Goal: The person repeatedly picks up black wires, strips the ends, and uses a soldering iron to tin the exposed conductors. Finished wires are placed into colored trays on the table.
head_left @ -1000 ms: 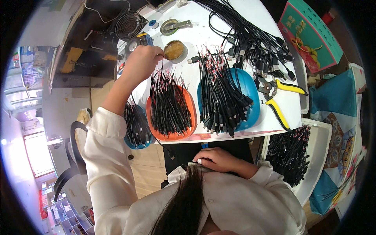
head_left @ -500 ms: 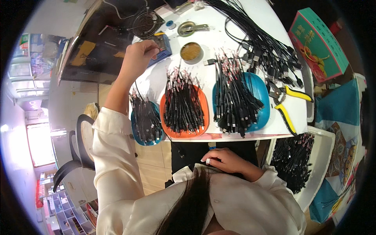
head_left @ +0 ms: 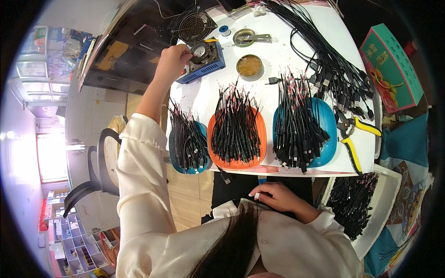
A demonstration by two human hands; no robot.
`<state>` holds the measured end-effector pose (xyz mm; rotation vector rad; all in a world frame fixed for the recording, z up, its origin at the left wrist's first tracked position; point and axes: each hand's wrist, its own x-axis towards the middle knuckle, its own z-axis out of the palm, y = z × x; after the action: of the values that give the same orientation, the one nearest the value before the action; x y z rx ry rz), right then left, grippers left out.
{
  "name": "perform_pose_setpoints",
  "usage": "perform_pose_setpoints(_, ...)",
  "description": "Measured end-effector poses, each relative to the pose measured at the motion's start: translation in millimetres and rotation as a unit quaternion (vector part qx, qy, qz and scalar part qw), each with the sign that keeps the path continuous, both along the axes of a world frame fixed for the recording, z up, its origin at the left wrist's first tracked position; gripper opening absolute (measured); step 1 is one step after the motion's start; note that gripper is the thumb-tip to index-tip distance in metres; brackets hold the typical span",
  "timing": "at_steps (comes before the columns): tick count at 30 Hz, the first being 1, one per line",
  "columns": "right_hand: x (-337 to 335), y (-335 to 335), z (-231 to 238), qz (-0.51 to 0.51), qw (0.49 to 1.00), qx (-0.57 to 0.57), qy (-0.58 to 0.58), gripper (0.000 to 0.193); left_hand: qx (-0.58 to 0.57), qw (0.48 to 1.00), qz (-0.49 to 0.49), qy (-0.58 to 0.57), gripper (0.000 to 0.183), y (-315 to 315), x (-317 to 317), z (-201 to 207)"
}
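Observation:
My left hand [head_left: 175, 60] reaches over the far left of the table, beside the round metal pot of a blue box-shaped device [head_left: 204, 68]. Its thumb and fingers are pinched together; what they may hold is too small to make out. Closer to me, three dishes carry bundles of short black cables with bared pink-red wire ends: a small blue dish [head_left: 174, 160], an orange dish [head_left: 262, 134] and a larger blue dish [head_left: 329, 134]. My right hand [head_left: 278, 197] rests on my lap below the table edge. Its fingers are curled, and no object shows in it.
Behind the dishes are a round tin of amber paste [head_left: 249, 66], a tin lid [head_left: 243, 38], a solder spool [head_left: 225, 30] and a fan [head_left: 194, 25]. Long black cables [head_left: 320, 51], yellow-handled wire strippers [head_left: 350, 148] and a white bin [head_left: 387, 185] lie right. A chair [head_left: 95, 171] stands left.
The whole view has shifted, so the table sits further right. My left hand has moved left of the device, uncovering its round pot. My right hand stays on my lap.

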<state>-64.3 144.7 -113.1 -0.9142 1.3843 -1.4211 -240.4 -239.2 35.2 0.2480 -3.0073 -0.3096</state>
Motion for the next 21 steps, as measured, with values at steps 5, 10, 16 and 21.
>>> perform_pose_setpoints(5,0.0,-0.6,-0.1,-0.005,1.000,-0.014,0.000,0.019,-0.025,0.999,-0.014,-0.019,0.010,-0.8,-3.2,2.4)
perform_pose_setpoints(10,0.7,-0.7,0.9,-0.012,1.000,-0.023,0.006,0.019,-0.026,0.999,-0.013,-0.021,0.009,-2.0,-3.2,1.9)
perform_pose_setpoints(16,6.8,2.4,4.1,-0.016,1.000,-0.017,0.021,0.018,-0.014,1.000,-0.012,-0.009,0.009,2.8,0.2,6.0)
perform_pose_setpoints(21,16.4,2.4,8.2,-0.057,0.995,-0.035,0.070,0.016,0.140,0.980,-0.022,0.142,0.010,48.5,48.6,42.6)
